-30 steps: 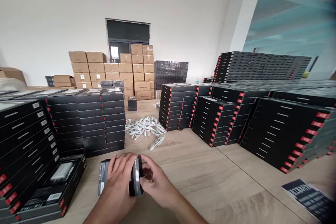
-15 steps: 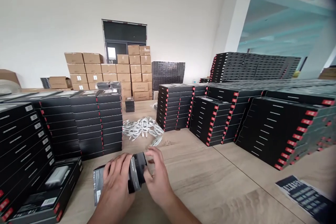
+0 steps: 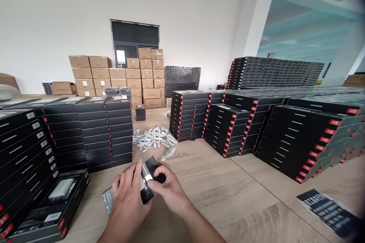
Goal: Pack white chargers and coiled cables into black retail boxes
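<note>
My left hand [image 3: 127,197] grips a flat black product box [image 3: 148,180] from its left side, just above the wooden table [image 3: 228,201]. My right hand [image 3: 167,186] pinches the box's open right end, fingers on its flap. The box is tilted, with its end raised toward the camera. At the far left an open black box [image 3: 54,205] lies on the table with a white charger [image 3: 61,190] inside it.
Tall stacks of black boxes with red tabs stand at the left [image 3: 85,133] and right [image 3: 285,136]. A heap of white cables [image 3: 154,138] lies beyond my hands. A black leaflet [image 3: 327,212] rests at the lower right. Cardboard cartons [image 3: 114,76] stand along the back wall.
My right hand has come back onto the box's end and closed on the flap. The box has tipped up and turned slightly. My left hand keeps its hold.
</note>
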Motion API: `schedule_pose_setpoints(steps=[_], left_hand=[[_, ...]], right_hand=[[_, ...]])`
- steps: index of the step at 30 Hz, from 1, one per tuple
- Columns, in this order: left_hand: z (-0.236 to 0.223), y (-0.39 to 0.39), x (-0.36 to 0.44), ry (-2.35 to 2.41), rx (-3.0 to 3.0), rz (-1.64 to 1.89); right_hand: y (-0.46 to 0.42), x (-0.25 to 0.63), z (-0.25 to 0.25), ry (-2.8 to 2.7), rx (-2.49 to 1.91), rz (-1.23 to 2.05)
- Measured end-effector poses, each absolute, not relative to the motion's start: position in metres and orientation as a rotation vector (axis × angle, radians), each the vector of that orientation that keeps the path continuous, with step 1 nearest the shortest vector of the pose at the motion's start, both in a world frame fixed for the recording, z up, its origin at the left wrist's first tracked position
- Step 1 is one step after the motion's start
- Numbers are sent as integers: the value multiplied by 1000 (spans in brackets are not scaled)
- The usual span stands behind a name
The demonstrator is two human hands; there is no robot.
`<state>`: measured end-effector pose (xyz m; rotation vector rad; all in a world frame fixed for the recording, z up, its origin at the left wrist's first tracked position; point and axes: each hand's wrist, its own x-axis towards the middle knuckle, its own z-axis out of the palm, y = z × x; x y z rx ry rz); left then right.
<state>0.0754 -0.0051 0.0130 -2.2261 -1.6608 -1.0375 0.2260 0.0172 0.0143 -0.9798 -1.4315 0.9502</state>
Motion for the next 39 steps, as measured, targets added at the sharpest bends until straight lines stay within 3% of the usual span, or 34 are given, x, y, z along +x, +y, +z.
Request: schedule_pose_setpoints(steps=[12, 20, 23, 27, 31, 35, 39], left_hand=[[23, -6, 66, -1885, -2252, -820], [3, 12, 39, -2268, -1983, -522], [0, 15, 34, -2204, -1996, -748], [5, 5, 49, -1887, -2613, -1180], [8, -10, 68, -1680, -3177, -1084], [8, -11, 72, -1864, -3118, -1135], [10, 0, 66, -2086, -2752, -1659]], right_hand=[[32, 256, 27, -963, -790, 1303], [51, 295, 9, -1108, -1136, 1300], [50, 287, 2, -1336, -1263, 1252], [62, 273, -2, -1566, -1382, 901], [91, 275, 3, -1639, -1470, 541], [116, 284, 14, -1680, -1492, 479], [120, 279, 24, -1595, -1387, 615]])
